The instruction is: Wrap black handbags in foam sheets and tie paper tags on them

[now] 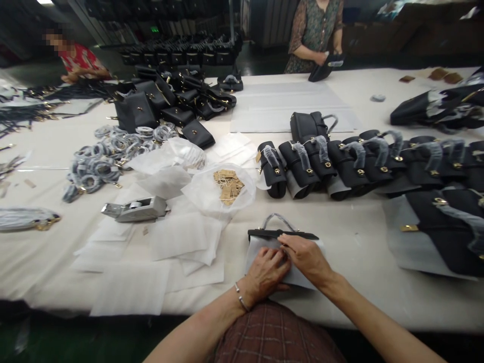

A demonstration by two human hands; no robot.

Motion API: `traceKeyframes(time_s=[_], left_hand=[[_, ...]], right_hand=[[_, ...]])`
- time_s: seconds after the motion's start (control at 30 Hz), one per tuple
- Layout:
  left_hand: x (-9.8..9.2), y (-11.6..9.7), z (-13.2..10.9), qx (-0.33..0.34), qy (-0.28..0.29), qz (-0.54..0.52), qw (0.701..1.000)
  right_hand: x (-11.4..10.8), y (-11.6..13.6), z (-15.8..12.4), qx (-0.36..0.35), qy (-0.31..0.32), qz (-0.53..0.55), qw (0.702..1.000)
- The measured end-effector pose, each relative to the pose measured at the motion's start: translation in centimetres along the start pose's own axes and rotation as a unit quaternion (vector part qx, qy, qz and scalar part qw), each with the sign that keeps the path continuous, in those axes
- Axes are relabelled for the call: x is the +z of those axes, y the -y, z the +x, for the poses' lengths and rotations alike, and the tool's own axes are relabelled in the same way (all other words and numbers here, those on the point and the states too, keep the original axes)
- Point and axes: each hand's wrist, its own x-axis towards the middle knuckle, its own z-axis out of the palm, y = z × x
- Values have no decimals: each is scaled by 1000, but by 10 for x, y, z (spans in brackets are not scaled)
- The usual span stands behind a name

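Note:
A small black handbag (310, 235) lies in front of me at the table's near edge, its wrapped top handle (279, 217) pointing away. A white foam sheet (255, 248) covers its front below the dark flap edge. My left hand (266, 272) rests on the sheet with its fingers curled in at the middle of the bag; what its fingertips hold, if anything, is hidden. My right hand (306, 257) is closed, thumb and fingers pinched at the edge of the flap near its centre. The bag's clasp is out of sight beneath the fingers.
Foam sheets (128, 290), a tape dispenser (141, 208) and a plastic bag of brown tags (229, 186) lie to the left. Rolled straps (93, 169) and piled black bags (138, 111) sit beyond. Finished-looking handbags (355, 164) line the right. Two people work across the table.

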Motion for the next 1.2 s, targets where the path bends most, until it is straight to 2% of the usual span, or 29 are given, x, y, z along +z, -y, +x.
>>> traceKeyframes(time_s=[0.1,0.23,0.4,0.63,0.87,1.1,1.2], left_hand=[[-1,0,1,0,-7,-3,1000],[5,2,0,6,-26,-12,1000],[21,4,-6,2,-85,-29,996],[28,8,-4,1,-91,-37,995],[24,9,-2,-15,-99,-11,995],[33,8,-2,-17,-122,9,992],[35,8,-2,-10,-116,15,993]], right_hand=[[10,-10,-11,14,-58,34,998],[7,-12,-8,66,-92,43,993],[-1,3,-20,23,-90,-29,995],[17,8,-52,28,-124,0,992],[21,3,-54,17,-89,-19,996],[17,0,-63,-55,-11,-109,992],[11,-1,-59,-51,18,-110,992]])
